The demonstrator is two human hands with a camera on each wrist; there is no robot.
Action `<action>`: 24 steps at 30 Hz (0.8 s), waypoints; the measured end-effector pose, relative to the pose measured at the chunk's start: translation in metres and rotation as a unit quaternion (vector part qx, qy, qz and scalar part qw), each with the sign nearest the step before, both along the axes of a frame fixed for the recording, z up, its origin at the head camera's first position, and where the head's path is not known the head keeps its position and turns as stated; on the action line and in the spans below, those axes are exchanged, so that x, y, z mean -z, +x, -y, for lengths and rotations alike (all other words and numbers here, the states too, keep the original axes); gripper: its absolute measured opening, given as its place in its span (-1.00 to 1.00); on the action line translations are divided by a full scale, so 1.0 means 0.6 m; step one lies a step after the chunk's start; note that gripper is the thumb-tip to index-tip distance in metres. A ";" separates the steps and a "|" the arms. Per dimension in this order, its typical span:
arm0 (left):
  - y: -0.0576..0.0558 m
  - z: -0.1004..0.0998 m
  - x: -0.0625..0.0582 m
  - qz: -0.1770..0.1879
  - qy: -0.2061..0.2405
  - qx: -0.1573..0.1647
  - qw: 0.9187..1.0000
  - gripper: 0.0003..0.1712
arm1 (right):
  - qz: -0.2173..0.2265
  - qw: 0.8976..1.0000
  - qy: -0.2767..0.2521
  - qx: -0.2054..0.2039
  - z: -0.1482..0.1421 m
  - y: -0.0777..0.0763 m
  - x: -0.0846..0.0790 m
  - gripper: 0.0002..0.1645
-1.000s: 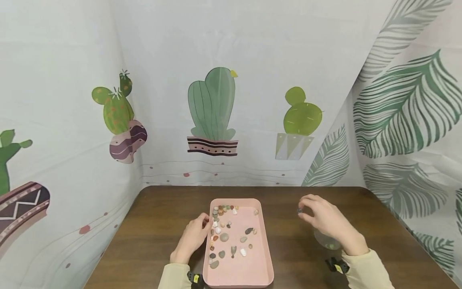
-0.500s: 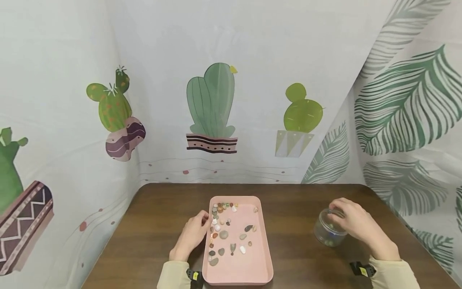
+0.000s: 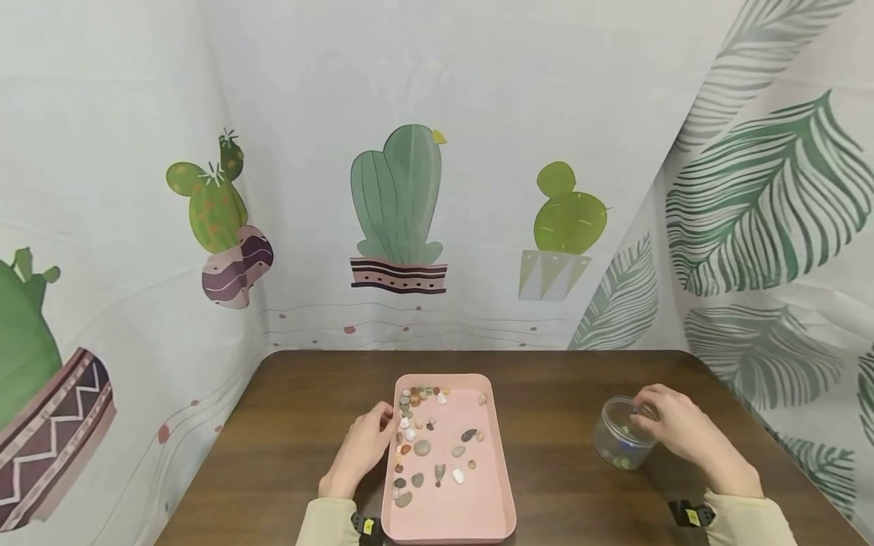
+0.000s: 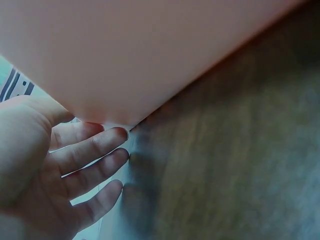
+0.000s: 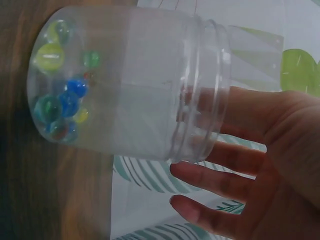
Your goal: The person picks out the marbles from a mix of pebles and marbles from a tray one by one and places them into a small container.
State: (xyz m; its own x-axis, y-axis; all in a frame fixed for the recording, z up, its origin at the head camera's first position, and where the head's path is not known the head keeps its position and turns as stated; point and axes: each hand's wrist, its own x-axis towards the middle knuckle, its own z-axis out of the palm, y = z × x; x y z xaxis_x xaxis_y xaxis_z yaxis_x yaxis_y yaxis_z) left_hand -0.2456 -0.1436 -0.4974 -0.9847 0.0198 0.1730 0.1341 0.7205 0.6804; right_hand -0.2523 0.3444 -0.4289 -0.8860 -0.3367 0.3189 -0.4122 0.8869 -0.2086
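My left hand (image 3: pixel 362 449) lies along the left wall of a pink tray (image 3: pixel 451 523), its fingers spread and fairly straight. In the left wrist view, its fingertips (image 4: pixel 120 134) are right at the tray's far corner, with the thumb tip hidden behind the wall. Upright on the table stands a clear, lidless plastic jar (image 3: pixel 608 440) holding several marbles (image 5: pixel 69 102) in blue, green and yellow. At the jar's mouth is my right hand (image 3: pixel 686 432); thumb and forefinger overlap the threaded rim (image 5: pixel 192 100), while two other fingers extend loosely below it in the right wrist view.
Several pebbles (image 3: pixel 422 447) and small colored stones (image 3: pixel 416 400) lie in the tray, mostly along its left side and far end. The dark wooden table (image 3: pixel 546 485) carries tray and jar. Printed cloth (image 3: pixel 492 189) hangs behind it.
My right hand has moved right to the jar's mouth; the small dark thing pinched a second ago no longer shows between its fingertips. The fingertips have since drawn back towards the rim. The left hand stays put.
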 end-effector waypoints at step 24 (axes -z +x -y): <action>-0.003 0.002 0.007 -0.012 -0.007 0.004 1.000 -0.85 | 0.007 1.000 -0.019 0.000 0.009 -0.010 0.029 -0.82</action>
State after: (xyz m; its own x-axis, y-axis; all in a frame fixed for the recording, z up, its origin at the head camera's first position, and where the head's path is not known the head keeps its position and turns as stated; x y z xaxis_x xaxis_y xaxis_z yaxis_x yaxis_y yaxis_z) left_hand -0.2472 -0.1446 -0.5015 -0.9801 0.0299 0.1961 0.1556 0.7294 0.6661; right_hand -0.2584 0.3392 -0.4460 -0.8899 -0.3251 0.3200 -0.4098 0.8779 -0.2478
